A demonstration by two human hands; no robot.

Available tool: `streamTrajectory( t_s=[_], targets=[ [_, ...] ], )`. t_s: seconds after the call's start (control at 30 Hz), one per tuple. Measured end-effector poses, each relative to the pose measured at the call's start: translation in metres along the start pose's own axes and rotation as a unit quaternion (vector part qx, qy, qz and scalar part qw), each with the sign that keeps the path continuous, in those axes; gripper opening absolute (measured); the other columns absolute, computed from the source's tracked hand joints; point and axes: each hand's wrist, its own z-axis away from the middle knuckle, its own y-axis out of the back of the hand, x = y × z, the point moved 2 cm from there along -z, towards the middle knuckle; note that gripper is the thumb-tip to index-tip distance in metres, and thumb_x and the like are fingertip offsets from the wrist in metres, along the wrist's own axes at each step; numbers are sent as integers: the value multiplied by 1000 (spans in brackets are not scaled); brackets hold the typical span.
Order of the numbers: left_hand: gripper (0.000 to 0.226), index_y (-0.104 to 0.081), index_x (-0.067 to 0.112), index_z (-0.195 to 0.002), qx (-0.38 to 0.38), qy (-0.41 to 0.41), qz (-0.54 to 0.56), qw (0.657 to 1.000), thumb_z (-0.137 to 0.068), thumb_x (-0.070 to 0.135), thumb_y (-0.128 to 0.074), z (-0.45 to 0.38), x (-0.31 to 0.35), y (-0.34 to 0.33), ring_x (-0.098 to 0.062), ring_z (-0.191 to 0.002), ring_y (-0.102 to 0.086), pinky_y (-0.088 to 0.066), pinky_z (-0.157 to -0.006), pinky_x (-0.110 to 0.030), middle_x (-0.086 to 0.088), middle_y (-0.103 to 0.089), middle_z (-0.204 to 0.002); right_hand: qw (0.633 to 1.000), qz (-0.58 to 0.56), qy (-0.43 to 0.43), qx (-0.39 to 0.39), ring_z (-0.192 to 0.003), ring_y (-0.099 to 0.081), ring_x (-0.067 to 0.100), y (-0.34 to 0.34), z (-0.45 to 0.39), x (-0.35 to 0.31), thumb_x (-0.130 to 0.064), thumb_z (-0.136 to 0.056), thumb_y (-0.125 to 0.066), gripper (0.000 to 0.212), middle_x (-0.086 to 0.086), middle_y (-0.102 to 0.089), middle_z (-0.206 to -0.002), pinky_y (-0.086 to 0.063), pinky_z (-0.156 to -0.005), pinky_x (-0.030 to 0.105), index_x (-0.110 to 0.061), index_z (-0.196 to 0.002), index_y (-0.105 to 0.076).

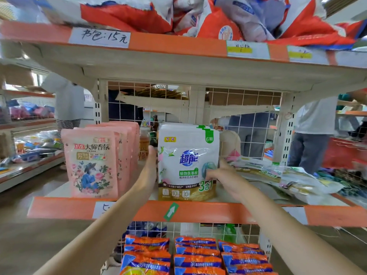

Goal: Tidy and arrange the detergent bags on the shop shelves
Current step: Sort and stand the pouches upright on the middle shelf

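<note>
A white detergent bag (pixel 186 153) with a blue logo and gold base stands upright at the middle of the orange-edged shelf (pixel 198 212), with more white bags standing behind it. My left hand (pixel 151 165) lies flat along its left side, fingers straight. My right hand (pixel 222 175) grips its right edge, thumb on the front. A row of pink detergent bags (pixel 91 163) stands upright to the left. More white bags (pixel 278 175) lie flat in a loose heap to the right.
A wire-grid back panel (pixel 238 108) closes the shelf rear; bottles (pixel 154 128) stand behind the bags. Orange-and-blue packets (pixel 196 255) fill the shelf below, red-and-white bags (pixel 218 18) the one above. People stand in the aisles behind.
</note>
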Motion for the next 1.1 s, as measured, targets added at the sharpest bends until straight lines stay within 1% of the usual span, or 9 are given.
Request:
streamTrajectory(
  t_s=[0.07, 0.2, 0.33, 0.43, 0.53, 0.7, 0.8, 0.9, 1.1],
  targets=[
    [70, -48, 17, -125, 96, -90, -168, 977, -86, 74, -32, 2, 3, 10, -18, -118, -48, -37, -102, -39, -1, -52, -127, 996, 89, 20, 7, -98, -55, 10, 5, 4, -6, 3, -77, -63, 53, 3, -59, -118, -44, -75, 22, -12, -124, -43],
    [10, -42, 8, -96, 209, -389, -295, 847, -91, 10, -51, 30, 44, 3, -9, -81, -34, -28, -70, -21, -5, -40, -95, 956, 283, 76, 30, -108, -54, 16, 14, 4, -10, -23, -82, -68, 49, -1, -58, -119, -45, -95, 36, -15, -124, -45],
    [15, -51, 14, -95, 50, -463, -440, 768, -83, 17, -59, 28, 62, -24, -9, -72, -42, -33, -59, -19, 7, -46, -84, 908, 406, 101, 28, -98, -57, 18, 23, 1, -14, -42, -83, -67, 50, 0, -61, -108, -48, -85, 34, -15, -121, -49],
    [16, -60, 12, -91, -83, -475, -549, 683, -77, 21, -60, 19, 45, -59, -22, -72, -56, -38, -57, -25, 1, -55, -77, 854, 509, 103, 16, -92, -59, 27, 34, 0, -19, -30, -85, -62, 28, 8, -64, -101, -50, -79, 40, -8, -103, -59],
    [16, -61, 9, -80, -156, -476, -575, 647, -66, 17, -60, 12, 25, -90, -29, -64, -60, -48, -49, -30, -8, -57, -71, 818, 570, 78, 18, -95, -60, 29, 59, 4, -15, -13, -82, -59, 22, 9, -64, -105, -51, -79, 43, -9, -102, -64],
    [10, -61, 4, -91, -181, -456, -546, 679, -82, 8, -62, 1, -3, -142, -33, -81, -61, -50, -66, -39, -14, -59, -91, 807, 576, 93, 89, -106, -55, 25, 115, 28, -12, -11, -89, -54, 24, 8, -63, -111, -45, -86, 34, -16, -107, -69],
    [15, -59, 6, -101, -154, -368, -468, 788, -88, 8, -53, -6, -17, -169, -26, -93, -56, -46, -83, -36, -10, -55, -106, 844, 519, 56, 120, -104, -59, 20, 158, 37, -14, -11, -92, -51, 24, 3, -65, -114, -42, -84, 26, -14, -108, -69],
    [17, -57, 8, -106, -98, -274, -458, 840, -91, 11, -51, -25, -24, -187, -25, -98, -54, -44, -87, -35, -8, -52, -110, 842, 529, -16, 105, -105, -59, 22, 200, 27, -4, -12, -92, -52, 23, 7, -65, -117, -44, -88, 28, -8, -108, -68],
    [28, -57, 11, -108, -47, -1, -480, 876, -95, 35, -51, -62, -23, -201, -17, -86, -48, -36, -70, -25, -7, -53, -112, 857, 501, -39, 117, -73, -55, 25, 235, -13, 23, -32, -89, -57, 34, 11, -56, -71, -44, -62, 31, -5, -68, -54]
  ],
)
